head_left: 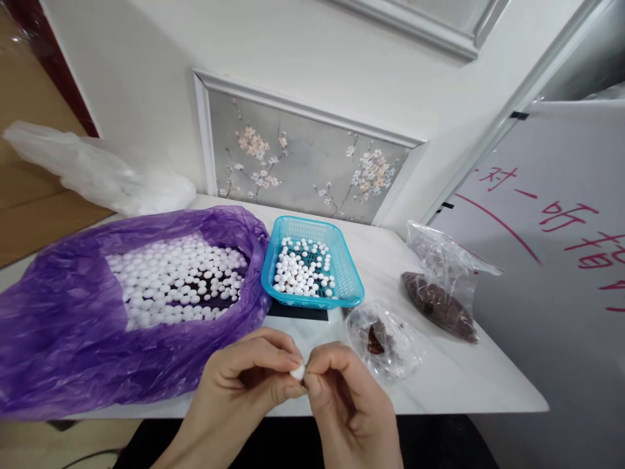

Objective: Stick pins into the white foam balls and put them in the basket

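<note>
Between the thumb and index finger of my left hand (249, 378) is a small white ball (297, 372), held above the table's front edge. The fingertips of my right hand (346, 397) are pinched together right beside the ball; what they hold, if anything, is too small to make out. Beyond my hands stands a blue plastic basket (349, 277) with many white balls in it. To the left, an open purple bag (63, 326) holds a large heap of white balls. An open clear bag (405, 355) with brown bits lies right of the basket.
A clear zip bag (439, 306) of brown material rests at the table's (493, 384) right side. White plastic bags (107, 172) lie at the back left. A wall with a floral panel (307, 156) rises behind, and a whiteboard (547, 312) with red writing stands at the right.
</note>
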Demonstrator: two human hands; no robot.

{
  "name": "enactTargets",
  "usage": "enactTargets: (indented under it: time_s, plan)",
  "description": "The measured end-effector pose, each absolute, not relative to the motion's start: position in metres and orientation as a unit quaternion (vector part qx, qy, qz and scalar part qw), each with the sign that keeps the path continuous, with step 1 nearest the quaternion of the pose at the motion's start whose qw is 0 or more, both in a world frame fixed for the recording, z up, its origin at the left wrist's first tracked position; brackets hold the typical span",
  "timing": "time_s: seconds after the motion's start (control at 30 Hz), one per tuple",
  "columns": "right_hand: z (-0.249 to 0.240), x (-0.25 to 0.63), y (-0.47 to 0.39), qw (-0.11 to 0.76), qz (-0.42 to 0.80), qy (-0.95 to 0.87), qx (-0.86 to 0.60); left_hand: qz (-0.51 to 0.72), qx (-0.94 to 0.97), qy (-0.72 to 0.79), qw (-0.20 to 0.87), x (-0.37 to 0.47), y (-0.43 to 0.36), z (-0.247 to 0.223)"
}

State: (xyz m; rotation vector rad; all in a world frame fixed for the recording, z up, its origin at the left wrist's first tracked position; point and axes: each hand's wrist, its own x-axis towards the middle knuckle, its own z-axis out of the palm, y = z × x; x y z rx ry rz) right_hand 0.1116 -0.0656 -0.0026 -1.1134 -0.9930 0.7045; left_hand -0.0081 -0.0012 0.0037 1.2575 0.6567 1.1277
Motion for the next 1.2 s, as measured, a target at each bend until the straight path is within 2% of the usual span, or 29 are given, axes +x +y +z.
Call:
enactTargets:
  time_s: [0.2, 0.5, 0.67, 0.9, 1.2]
  plan:
    - [-0.004, 0.118, -0.064, 0.654, 0.401, -0.406, -0.497, 0.488, 0.557, 0.288, 0.608, -0.007, 0.004, 0.0]
    - [-0.011, 0.126, -0.061, 0.658, 0.502, -0.386, -0.407, 0.454, 0.5, 0.288, 0.679, -0.005, -0.003, -0.004]
    - [-0.014, 0.128, -0.064, 0.678, 0.45, -0.403, -0.418, 0.444, 0.448, 0.283, 0.723, -0.001, -0.005, -0.002]
    - [-0.019, 0.127, -0.061, 0.656, 0.231, -0.538, -0.476, 0.417, 0.408, 0.326, 0.744, -0.003, -0.007, -0.003]
    - [-0.028, 0.138, -0.065, 0.633, 0.168, -0.55, -0.519, 0.438, 0.394, 0.366, 0.72, 0.004, -0.003, -0.004]
